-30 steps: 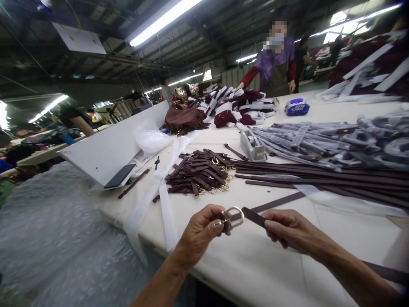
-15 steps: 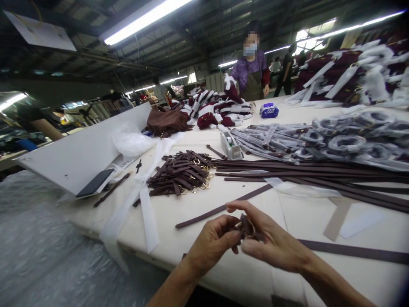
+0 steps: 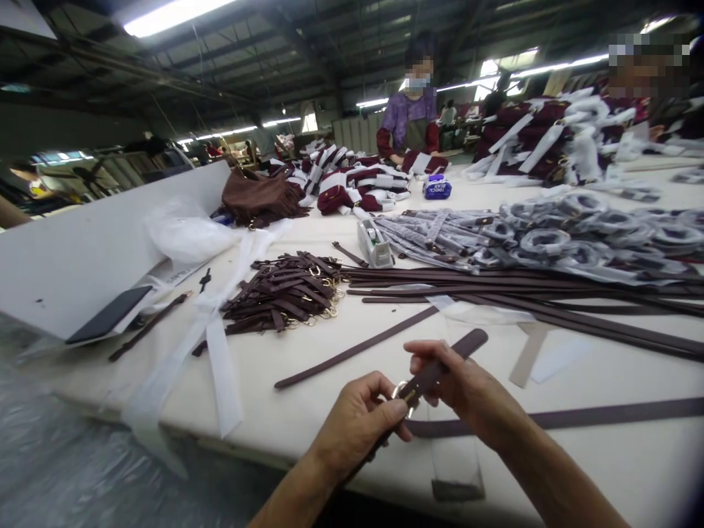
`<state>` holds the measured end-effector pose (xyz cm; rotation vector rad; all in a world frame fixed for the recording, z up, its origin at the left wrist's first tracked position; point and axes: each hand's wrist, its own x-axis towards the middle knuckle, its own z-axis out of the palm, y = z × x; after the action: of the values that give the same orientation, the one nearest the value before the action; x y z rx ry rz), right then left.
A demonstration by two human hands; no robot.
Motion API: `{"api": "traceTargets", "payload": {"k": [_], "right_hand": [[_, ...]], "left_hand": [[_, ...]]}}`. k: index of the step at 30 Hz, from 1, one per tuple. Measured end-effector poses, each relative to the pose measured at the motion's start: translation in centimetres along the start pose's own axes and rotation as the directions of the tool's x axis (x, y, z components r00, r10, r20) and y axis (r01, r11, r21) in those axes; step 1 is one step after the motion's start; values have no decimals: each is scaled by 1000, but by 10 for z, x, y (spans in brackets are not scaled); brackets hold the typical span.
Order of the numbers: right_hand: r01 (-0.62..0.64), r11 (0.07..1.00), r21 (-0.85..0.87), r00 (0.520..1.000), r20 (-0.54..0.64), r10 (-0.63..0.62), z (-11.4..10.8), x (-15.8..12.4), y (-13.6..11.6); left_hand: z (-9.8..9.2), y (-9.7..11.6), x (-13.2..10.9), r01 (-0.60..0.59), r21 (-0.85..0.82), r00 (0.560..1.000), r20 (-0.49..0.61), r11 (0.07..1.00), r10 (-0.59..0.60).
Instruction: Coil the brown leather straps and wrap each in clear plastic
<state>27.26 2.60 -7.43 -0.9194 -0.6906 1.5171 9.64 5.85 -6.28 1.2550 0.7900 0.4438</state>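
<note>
A dark brown strap (image 3: pixel 426 378) with a gold buckle (image 3: pixel 399 390) is between my two hands above the table's near side. My left hand (image 3: pixel 360 414) pinches it at the buckle, thumb on top. My right hand (image 3: pixel 476 389) has its fingers closed round the strap further up, and the rounded tip sticks out beyond them. A long strap (image 3: pixel 599 416) runs from near the buckle under my right wrist to the right edge; whether it is joined at the buckle is hidden. Another loose strap (image 3: pixel 357 348) lies just beyond my hands.
A heap of short buckled straps (image 3: pixel 278 293) lies left of centre, beside a tape dispenser (image 3: pixel 375 246). Long straps (image 3: pixel 522 280) and plastic-wrapped straps (image 3: pixel 550 238) fill the right side. White strips (image 3: pixel 223 378) hang near the left edge. A co-worker (image 3: pixel 410 121) stands across the table.
The strap tip has come up into view, pointing away to the right, and my right fingers have shifted along it. The view has turned right. The co-worker's hands are lower, at a wrapped maroon item.
</note>
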Motion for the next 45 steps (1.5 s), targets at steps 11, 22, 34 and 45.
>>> {"api": "traceTargets", "payload": {"k": [11,22,34,45], "right_hand": [[-177,977,117,980,-77,186,-11,-10,5],[-204,970,131,976,-46,212,-11,-9,5],[-157,987,-35,986,-62,154,-11,-13,8],[306,312,-899,918,192,-347,26,-35,20]], "left_hand": [[-6,-7,3,33,-43,999,-2,999,-33],[-10,-12,6,35,-2,999,21,999,-35],[-12,-8,7,84,52,996,18,995,-85],[-9,-20,17,94,526,990,-135,845,-27]]}}
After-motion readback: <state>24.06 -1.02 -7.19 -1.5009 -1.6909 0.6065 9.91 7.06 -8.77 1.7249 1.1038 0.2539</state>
